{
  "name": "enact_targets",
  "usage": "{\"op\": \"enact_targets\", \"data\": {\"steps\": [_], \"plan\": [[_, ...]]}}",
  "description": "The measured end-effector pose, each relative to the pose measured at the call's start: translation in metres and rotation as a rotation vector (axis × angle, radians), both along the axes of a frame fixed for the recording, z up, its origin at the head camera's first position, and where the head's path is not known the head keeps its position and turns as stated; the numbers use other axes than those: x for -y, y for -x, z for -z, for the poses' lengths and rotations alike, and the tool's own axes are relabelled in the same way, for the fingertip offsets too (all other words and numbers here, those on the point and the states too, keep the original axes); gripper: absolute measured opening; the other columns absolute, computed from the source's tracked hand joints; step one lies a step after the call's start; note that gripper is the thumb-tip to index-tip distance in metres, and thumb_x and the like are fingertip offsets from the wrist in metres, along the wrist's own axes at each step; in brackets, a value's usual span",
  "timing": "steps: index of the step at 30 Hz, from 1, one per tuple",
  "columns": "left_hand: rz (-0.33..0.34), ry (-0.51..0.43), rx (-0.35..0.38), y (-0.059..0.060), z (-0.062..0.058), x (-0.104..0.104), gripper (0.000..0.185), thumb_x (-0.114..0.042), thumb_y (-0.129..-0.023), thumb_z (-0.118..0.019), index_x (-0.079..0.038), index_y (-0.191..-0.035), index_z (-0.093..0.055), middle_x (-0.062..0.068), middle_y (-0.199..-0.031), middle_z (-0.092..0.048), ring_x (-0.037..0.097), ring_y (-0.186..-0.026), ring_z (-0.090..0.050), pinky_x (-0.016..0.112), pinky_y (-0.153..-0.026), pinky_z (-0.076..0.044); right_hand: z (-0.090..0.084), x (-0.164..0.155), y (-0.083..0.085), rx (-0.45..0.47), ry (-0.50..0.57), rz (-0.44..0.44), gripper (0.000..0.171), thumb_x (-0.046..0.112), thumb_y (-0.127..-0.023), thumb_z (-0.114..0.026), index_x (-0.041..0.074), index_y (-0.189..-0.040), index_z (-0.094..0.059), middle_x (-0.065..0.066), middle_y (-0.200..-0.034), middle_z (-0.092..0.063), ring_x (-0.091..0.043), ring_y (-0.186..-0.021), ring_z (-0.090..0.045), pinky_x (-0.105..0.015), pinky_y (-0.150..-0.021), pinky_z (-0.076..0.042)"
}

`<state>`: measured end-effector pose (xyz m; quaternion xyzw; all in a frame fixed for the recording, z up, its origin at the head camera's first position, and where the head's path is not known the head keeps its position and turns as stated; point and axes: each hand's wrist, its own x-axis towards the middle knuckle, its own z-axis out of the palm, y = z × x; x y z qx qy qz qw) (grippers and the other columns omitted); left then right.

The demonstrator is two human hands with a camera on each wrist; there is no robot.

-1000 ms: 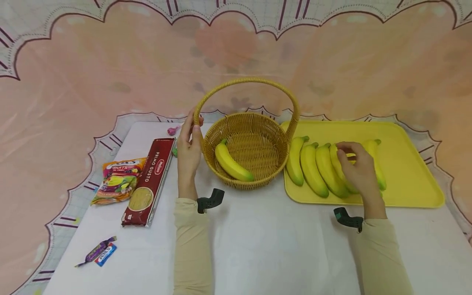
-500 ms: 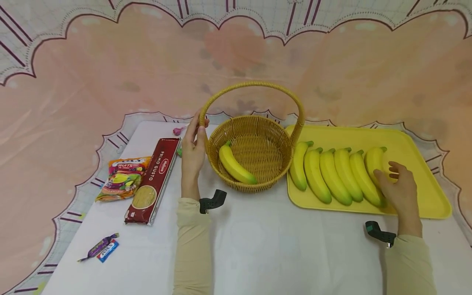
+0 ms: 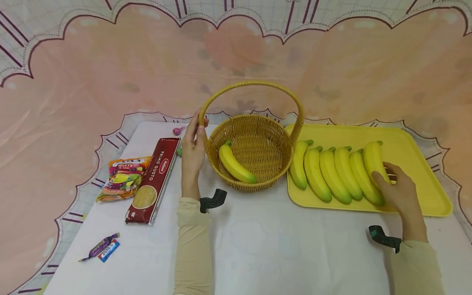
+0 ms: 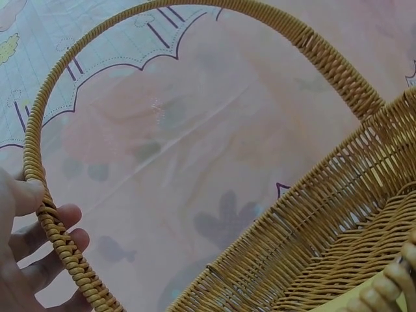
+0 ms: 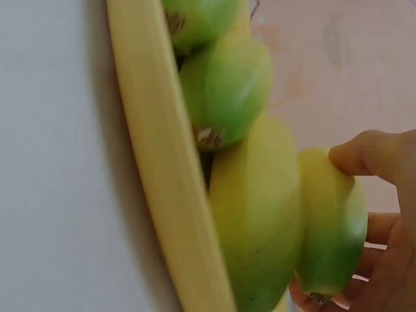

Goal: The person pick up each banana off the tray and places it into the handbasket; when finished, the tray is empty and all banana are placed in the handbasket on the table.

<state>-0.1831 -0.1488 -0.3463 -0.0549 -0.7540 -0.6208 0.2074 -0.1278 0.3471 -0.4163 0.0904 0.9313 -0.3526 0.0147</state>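
Note:
My left hand (image 3: 193,153) grips the left side of the wicker basket's handle (image 4: 62,250), thumb on one side and fingers round the other. Inside the basket (image 3: 250,187) lies one banana (image 3: 236,164) along the left wall. At the right, my right hand (image 3: 401,189) pinches the rightmost banana (image 5: 330,227) between thumb and fingers near its lower end. That banana leans against the neighbouring banana (image 5: 260,214). Several more bananas (image 3: 333,176) lie side by side to its left on the yellow tray (image 3: 424,180).
Left of the basket are a red spaghetti pack (image 3: 154,180), an orange candy bag (image 3: 125,178), and a pink lollipop (image 3: 178,131). Two small wrapped sweets, one purple (image 3: 98,248) and one blue (image 3: 109,250), lie at the front left. A patterned cloth (image 3: 236,53) hangs behind the table.
My right hand has gone right from the middle of the banana row to its right end and taken hold of the last banana there. My left hand stays on the handle.

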Motion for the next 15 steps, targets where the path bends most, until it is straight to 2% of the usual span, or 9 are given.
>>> {"op": "enact_targets", "data": {"steps": [2, 4, 7, 10, 15], "plan": [[-0.002, -0.002, -0.016, 0.005, 0.008, 0.003, 0.043, -0.015, -0.101, -0.042, -0.018, -0.144, -0.041, 0.018, -0.127, -0.057, 0.024, -0.123, -0.051, 0.040, -0.110, -0.034, -0.004, 0.004, -0.004, -0.031, -0.014, -0.022, 0.070, 0.042, -0.096, -0.045, -0.001, -0.147, -0.024, -0.036, -0.134, -0.039, -0.051, -0.117, -0.038, -0.052, -0.086, -0.041], [-0.008, 0.006, -0.028, 0.009, 0.012, 0.004, 0.043, -0.017, -0.101, -0.042, -0.021, -0.143, -0.042, 0.016, -0.126, -0.058, 0.021, -0.121, -0.052, 0.039, -0.108, -0.036, -0.007, 0.008, -0.009, -0.064, -0.028, -0.051, 0.068, 0.041, -0.096, -0.047, -0.001, -0.146, -0.027, -0.034, -0.131, -0.042, -0.048, -0.114, -0.041, -0.034, -0.080, -0.042], [-0.017, 0.025, -0.043, 0.010, 0.013, 0.004, 0.042, -0.021, -0.101, -0.042, -0.025, -0.143, -0.043, 0.015, -0.125, -0.059, 0.019, -0.120, -0.053, 0.038, -0.107, -0.038, -0.011, 0.017, -0.016, -0.112, -0.040, -0.099, 0.065, 0.037, -0.095, -0.051, -0.001, -0.144, -0.031, -0.030, -0.129, -0.045, -0.043, -0.112, -0.042, -0.016, -0.070, -0.032], [-0.025, 0.045, -0.050, 0.010, 0.013, 0.003, 0.042, -0.024, -0.101, -0.042, -0.027, -0.142, -0.043, 0.013, -0.124, -0.059, 0.019, -0.118, -0.053, 0.038, -0.106, -0.039, -0.015, 0.028, -0.022, -0.155, -0.039, -0.142, 0.062, 0.033, -0.095, -0.053, 0.000, -0.143, -0.034, -0.028, -0.127, -0.047, -0.040, -0.109, -0.044, -0.010, -0.069, -0.031], [-0.038, 0.056, -0.053, 0.009, 0.013, 0.004, 0.041, -0.024, -0.101, -0.042, -0.027, -0.142, -0.043, 0.012, -0.123, -0.060, 0.018, -0.118, -0.054, 0.038, -0.103, -0.040, -0.021, 0.054, -0.030, -0.214, -0.041, -0.222, 0.057, 0.026, -0.093, -0.059, 0.002, -0.140, -0.040, -0.023, -0.123, -0.051, -0.029, -0.103, -0.046, -0.009, -0.073, -0.032]]}}
